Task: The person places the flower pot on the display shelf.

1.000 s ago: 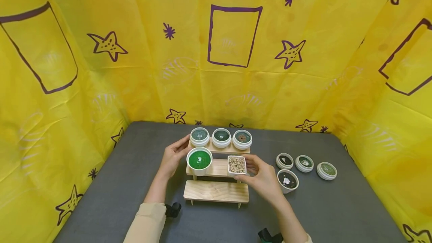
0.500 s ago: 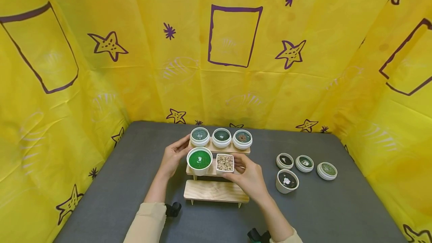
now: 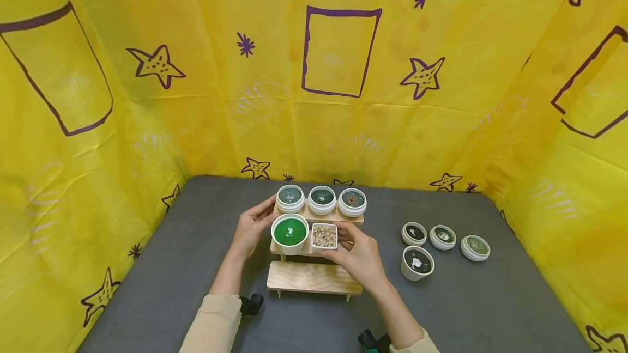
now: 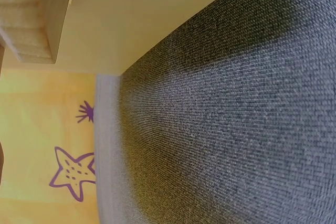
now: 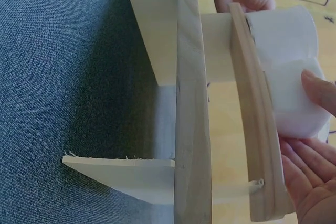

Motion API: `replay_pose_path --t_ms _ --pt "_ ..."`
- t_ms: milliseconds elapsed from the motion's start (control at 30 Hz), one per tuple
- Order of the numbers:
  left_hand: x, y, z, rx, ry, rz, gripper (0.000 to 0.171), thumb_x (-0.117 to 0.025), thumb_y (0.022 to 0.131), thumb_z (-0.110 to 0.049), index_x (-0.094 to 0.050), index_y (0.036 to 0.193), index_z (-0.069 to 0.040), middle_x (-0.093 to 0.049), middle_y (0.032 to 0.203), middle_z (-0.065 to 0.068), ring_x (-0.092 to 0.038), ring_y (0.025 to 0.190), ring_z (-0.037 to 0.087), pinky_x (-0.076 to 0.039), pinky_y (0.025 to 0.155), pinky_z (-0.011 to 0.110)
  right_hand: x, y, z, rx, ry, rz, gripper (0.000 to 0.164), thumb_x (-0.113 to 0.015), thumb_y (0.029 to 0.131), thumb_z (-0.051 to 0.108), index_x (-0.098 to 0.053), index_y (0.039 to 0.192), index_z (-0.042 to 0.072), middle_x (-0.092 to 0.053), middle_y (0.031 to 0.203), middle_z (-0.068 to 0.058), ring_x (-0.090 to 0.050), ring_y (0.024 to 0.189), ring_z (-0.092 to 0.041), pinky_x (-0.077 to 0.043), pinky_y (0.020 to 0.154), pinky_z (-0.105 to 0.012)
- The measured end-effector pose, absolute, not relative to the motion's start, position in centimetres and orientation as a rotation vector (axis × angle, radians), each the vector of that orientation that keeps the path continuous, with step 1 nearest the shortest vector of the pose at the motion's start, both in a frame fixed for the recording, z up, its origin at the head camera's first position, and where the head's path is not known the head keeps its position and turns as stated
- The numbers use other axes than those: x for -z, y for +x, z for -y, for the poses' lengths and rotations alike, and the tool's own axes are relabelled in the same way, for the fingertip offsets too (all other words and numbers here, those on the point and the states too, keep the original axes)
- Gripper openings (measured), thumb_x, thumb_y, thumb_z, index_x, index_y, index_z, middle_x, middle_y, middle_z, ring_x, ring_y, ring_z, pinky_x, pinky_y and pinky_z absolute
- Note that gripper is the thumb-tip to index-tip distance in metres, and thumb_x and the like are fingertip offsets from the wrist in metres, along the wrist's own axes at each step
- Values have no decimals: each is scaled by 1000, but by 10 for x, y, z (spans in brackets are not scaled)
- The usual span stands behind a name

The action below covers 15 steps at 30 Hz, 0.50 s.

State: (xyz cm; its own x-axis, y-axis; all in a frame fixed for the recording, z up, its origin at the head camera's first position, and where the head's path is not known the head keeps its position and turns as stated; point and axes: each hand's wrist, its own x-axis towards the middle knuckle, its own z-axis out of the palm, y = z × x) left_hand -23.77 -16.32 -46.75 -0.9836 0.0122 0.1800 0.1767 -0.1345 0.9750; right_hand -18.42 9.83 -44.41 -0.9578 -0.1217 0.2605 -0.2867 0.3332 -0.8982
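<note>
My left hand [image 3: 249,229] holds the left end of the three-tiered wooden stand [image 3: 314,278], beside its top shelf. With thumb and fingers, my right hand [image 3: 360,252] grips a small square white pot [image 3: 324,237] filled with speckled gravel, on the middle shelf. Right beside that pot stands a round white cup with bright green contents [image 3: 290,233]. In the right wrist view, my thumb [image 5: 320,90] presses the side of the white square pot [image 5: 296,98], and the other fingers lie below it by the shelf edge. The left wrist view shows mostly tabletop.
Several round white pots with dark green contents, one of them [image 3: 322,200], line the top shelf. Right of the stand are a white cup with dark contents [image 3: 417,263] and several low round pots [image 3: 442,237]. Yellow patterned cloth [image 3: 343,124] surrounds the grey table [image 3: 471,298].
My right hand has slid the gravel pot left along the middle shelf, up beside the green cup. My left hand has stayed at the stand.
</note>
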Motion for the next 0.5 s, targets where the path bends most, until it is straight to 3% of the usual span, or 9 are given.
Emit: replay_pose_path --t_ms 500 --pt "468 -238 164 2294 -219 1973 54 -62 89 8 -46 140 12 -66 113 -28 -61 110 -9 -50 96 11 445 -185 -93 -1655 410 2453 60 -92 65 12 -67 119 9 -75 104 -12 -72 100 -22 -61 86 -29"
